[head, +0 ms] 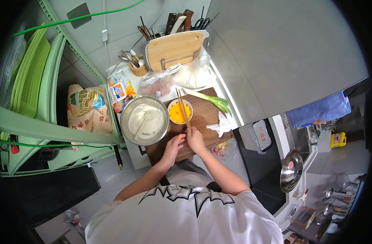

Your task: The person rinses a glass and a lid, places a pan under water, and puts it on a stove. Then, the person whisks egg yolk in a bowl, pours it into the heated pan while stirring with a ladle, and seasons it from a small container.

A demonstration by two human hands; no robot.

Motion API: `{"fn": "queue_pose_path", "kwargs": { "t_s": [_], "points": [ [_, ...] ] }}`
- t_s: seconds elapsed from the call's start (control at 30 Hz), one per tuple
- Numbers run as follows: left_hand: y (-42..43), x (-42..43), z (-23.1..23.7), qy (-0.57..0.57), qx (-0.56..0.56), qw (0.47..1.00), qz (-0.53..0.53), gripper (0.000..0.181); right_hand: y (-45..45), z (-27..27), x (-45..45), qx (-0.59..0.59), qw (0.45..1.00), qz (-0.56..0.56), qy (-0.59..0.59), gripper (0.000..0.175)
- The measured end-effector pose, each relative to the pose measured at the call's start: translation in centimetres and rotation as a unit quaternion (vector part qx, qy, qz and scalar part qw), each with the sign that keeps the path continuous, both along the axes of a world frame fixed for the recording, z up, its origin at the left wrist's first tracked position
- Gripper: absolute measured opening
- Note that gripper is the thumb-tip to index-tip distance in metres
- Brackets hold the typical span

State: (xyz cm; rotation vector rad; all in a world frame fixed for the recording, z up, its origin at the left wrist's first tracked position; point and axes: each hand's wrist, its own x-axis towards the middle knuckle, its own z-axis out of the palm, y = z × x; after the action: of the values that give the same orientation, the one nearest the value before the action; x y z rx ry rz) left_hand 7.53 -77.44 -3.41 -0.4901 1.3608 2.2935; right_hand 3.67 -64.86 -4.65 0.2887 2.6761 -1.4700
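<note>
My right hand (195, 139) is closed on the near ends of a pair of wooden chopsticks (182, 105), which lie across a small bowl (191, 117) of beaten egg (176, 113). Just left of it, my left hand (173, 148) has its fingers curled by a small orange thing (181, 136); whether it grips that is unclear. The bowl stands on a dark wooden cutting board (201, 117). At its left sits a steel bowl (123, 128) of white flour (152, 125) with a spoon (143, 125) in it. A leek stalk (208, 98) and a crumpled tissue (220, 125) lie at the right.
Behind are plastic bags (192, 76), a packet (120, 90), a cutlery basket (139, 70), upright light cutting boards (173, 50) and a knife holder with knives (179, 23). A green shelf (82, 134) borders the left. A clear bag of scraps (224, 150) lies near the board's right edge.
</note>
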Motion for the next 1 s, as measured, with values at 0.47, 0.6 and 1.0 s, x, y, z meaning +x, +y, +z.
{"fn": "queue_pose_path", "kwargs": {
  "t_s": [0.47,0.6,1.0],
  "points": [
    [4.0,-5.5,-3.6,-0.102,0.186,0.950,0.229,0.044,11.9,-2.7,6.1,0.259,0.964,-0.035,0.054,0.015],
    [4.4,-6.1,-3.7,-0.099,0.197,0.937,0.269,0.036,12.1,-3.0,6.5,0.207,0.976,-0.046,0.048,0.015],
    [4.0,-6.1,-3.9,-0.065,0.097,0.942,0.315,0.028,14.3,-1.9,9.1,0.177,0.972,-0.141,0.063,0.017]
  ]
}}
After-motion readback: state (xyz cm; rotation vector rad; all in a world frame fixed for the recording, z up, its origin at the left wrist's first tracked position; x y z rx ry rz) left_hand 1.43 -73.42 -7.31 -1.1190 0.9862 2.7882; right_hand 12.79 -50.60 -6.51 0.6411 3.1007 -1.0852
